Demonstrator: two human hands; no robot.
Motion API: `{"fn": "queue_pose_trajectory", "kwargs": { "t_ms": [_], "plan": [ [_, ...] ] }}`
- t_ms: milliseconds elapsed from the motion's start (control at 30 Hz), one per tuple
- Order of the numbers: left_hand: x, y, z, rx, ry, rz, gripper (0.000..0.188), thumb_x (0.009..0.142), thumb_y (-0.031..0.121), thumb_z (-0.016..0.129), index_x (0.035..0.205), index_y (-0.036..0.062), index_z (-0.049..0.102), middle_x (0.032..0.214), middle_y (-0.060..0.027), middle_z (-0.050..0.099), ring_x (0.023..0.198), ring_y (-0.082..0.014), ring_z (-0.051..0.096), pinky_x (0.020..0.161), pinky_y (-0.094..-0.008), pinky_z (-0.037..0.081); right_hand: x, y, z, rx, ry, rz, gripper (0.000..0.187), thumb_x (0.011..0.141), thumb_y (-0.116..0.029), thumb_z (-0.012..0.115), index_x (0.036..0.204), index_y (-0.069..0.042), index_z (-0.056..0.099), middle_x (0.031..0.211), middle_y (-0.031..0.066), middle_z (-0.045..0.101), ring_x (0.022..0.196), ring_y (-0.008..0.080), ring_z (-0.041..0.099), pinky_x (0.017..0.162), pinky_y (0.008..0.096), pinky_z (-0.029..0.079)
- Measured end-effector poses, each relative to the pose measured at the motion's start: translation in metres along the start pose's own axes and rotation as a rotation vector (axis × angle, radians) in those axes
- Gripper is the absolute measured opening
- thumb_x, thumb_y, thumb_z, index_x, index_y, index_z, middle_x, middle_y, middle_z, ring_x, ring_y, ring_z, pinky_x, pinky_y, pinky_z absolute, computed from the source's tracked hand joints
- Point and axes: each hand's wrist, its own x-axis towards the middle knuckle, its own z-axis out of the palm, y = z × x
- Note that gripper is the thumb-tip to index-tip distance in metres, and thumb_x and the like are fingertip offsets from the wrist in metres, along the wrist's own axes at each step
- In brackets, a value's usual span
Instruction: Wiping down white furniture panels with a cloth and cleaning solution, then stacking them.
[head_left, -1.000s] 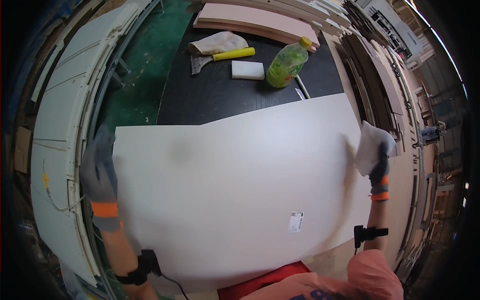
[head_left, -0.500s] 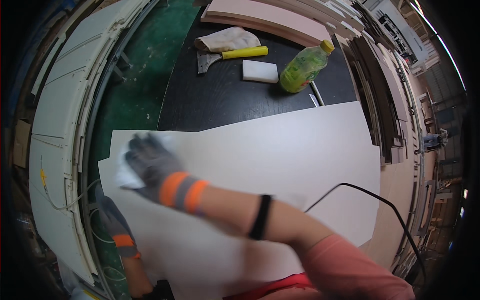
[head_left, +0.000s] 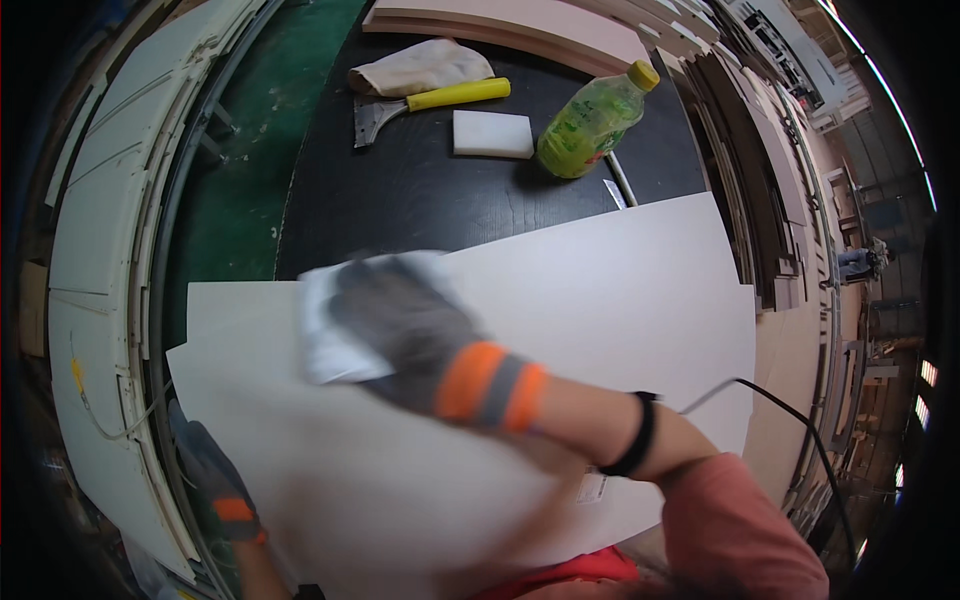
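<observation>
My right hand (head_left: 405,325), in a grey glove with an orange-striped cuff, presses a folded white cloth (head_left: 335,340) onto a large white panel (head_left: 600,290). The cloth sticks out past the fingers on the left and at the top; hand and cloth are smeared by motion. At the panel's left edge is my left hand (head_left: 207,465), gloved alike, its fingers stretched out along the rim. Whether its thumb lies under the panel is hidden.
Beyond the panel, a black tabletop (head_left: 400,190) carries a yellow-handled scraper (head_left: 455,94), a pale rag (head_left: 425,68), a white block (head_left: 492,134), a green bottle (head_left: 592,122) and a thin blade tool (head_left: 620,180). A black cable (head_left: 790,412) crosses at right. Boards (head_left: 735,150) are stacked alongside.
My right hand has swept the cloth to the right across the panel. My left hand stays at the left edge. The whole view has shifted slightly.
</observation>
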Motion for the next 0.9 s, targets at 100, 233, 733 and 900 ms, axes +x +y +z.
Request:
{"fn": "queue_pose_trajectory", "kwargs": {
  "t_ms": [100,233,733,900],
  "plan": [
    [-0.006,0.013,-0.006,0.162,0.022,0.025,0.046,0.104,0.018,0.037,0.145,-0.0029,0.030,0.149,-0.0139,0.034,0.134,-0.0225,0.036,0.112,-0.0340,0.028,-0.062,0.061,-0.064,-0.214,0.196,0.217,0.065,0.078,-0.032,0.071,0.130,0.000,0.050,0.135,0.0244,0.049,0.126,0.0412,0.045,0.110,0.0485,0.030],
    [-0.012,0.024,0.005,0.318,0.010,0.096,0.046,0.104,0.018,0.037,0.145,-0.0029,0.030,0.148,-0.0142,0.035,0.134,-0.0222,0.037,0.112,-0.0338,0.028,-0.197,0.198,-0.159,-0.478,0.341,0.638,0.057,0.089,-0.028,0.061,0.134,0.003,0.044,0.128,0.0232,0.053,0.119,0.0362,0.050,0.101,0.0403,0.040],
    [0.008,-0.012,-0.036,0.524,0.017,0.243,0.046,0.102,0.014,0.039,0.145,-0.0023,0.032,0.148,-0.0131,0.036,0.134,-0.0229,0.036,0.111,-0.0341,0.027,-0.109,0.206,-0.291,0.793,1.140,0.357,0.047,0.096,-0.042,0.055,0.129,-0.008,0.057,0.118,0.0044,0.061,0.106,0.0164,0.055,0.090,0.0313,0.047],
    [0.012,-0.011,-0.034,0.662,0.052,0.276,0.045,0.102,0.012,0.039,0.144,-0.0024,0.033,0.148,-0.0140,0.037,0.136,-0.0221,0.036,0.112,-0.0330,0.027,-0.021,0.156,-0.280,-0.549,0.913,0.034,0.051,0.081,-0.029,0.071,0.120,0.000,0.057,0.122,0.0274,0.055,0.114,0.0425,0.052,0.098,0.0431,0.043]
  ]
}}
